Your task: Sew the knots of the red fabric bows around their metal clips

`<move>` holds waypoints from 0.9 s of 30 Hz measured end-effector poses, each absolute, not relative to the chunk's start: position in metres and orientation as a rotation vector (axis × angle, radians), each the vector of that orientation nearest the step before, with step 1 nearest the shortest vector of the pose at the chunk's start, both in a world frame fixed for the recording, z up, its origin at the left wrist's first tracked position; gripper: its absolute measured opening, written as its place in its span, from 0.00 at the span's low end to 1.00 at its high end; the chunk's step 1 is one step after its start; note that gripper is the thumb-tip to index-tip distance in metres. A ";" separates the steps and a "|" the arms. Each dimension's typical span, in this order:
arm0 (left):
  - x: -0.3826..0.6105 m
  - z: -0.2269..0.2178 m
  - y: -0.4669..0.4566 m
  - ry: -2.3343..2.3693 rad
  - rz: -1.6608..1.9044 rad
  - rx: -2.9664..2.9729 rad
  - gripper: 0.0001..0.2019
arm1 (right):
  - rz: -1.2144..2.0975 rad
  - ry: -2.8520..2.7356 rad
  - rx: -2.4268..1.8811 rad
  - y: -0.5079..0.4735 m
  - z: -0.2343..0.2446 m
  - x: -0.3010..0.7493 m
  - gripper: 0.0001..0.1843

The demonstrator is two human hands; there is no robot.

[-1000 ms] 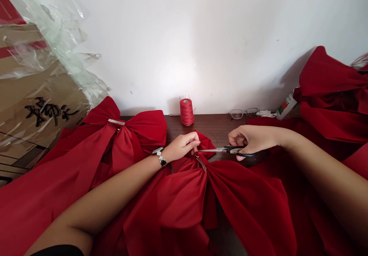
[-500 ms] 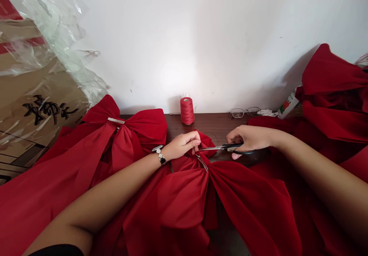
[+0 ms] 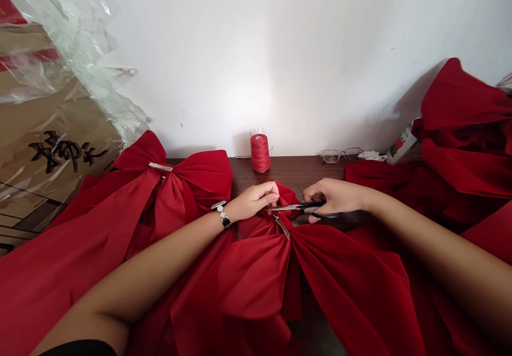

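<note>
A big red fabric bow point(image 3: 256, 276) lies in front of me, gathered at its middle by a metal clip point(image 3: 281, 226). My left hand point(image 3: 254, 200), with a watch on the wrist, is closed and pinches the red fabric at the bow's knot. My right hand point(image 3: 334, 196) is closed on black-handled scissors point(image 3: 300, 207), whose blades point left and reach the fabric beside my left fingertips.
Another clipped red bow point(image 3: 172, 177) lies at the left. A red thread spool point(image 3: 260, 153) with needles stands by the wall, glasses point(image 3: 340, 156) to its right. Red fabric point(image 3: 464, 132) is piled at the right. A cardboard box under plastic film point(image 3: 52, 132) is at the left. The table point(image 3: 304, 169) is dark wood.
My right hand has slid the scissors left, bringing the blade tips up to the fabric at my left fingertips. My left hand has stayed in place.
</note>
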State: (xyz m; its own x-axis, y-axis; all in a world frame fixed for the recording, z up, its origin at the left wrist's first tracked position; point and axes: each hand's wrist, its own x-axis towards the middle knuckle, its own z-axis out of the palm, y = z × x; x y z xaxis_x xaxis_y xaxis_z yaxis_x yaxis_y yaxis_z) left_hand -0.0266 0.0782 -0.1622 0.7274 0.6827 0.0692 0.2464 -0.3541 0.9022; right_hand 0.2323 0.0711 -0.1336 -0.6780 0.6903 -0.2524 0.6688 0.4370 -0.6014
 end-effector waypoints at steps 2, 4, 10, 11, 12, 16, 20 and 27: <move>-0.027 -0.162 0.078 0.704 0.539 1.900 0.16 | 1.094 -2.629 -1.229 0.072 -0.138 0.232 0.20; -0.026 -0.163 0.079 0.692 0.538 1.864 0.16 | 1.107 -2.614 -1.216 0.072 -0.142 0.231 0.22; -0.025 -0.166 0.080 0.685 0.567 1.736 0.17 | 1.128 -2.586 -1.167 0.074 -0.138 0.234 0.23; -0.025 -0.165 0.080 0.698 0.592 1.716 0.17 | 1.109 -2.577 -1.192 0.076 -0.135 0.237 0.23; -0.025 -0.165 0.080 0.716 0.629 1.698 0.17 | 1.078 -2.570 -1.237 0.077 -0.132 0.241 0.23; -0.026 -0.165 0.080 0.803 0.844 1.638 0.15 | 0.763 -2.595 -1.514 0.089 -0.124 0.261 0.21; -0.026 -0.163 0.082 0.824 0.943 1.593 0.16 | 0.403 -2.539 -1.759 0.103 -0.130 0.276 0.15; -0.062 -0.067 0.059 0.487 1.404 1.468 0.12 | 0.265 -2.518 -1.866 0.112 -0.137 0.279 0.12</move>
State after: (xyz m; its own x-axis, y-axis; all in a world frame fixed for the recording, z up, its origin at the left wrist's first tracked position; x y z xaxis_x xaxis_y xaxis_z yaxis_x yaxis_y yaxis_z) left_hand -0.0623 0.0590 -0.0671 0.2431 0.8287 0.5041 -0.3389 -0.4144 0.8447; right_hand 0.2794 0.1117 -0.1372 -0.2957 0.9497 -0.1029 0.9503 0.2816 -0.1327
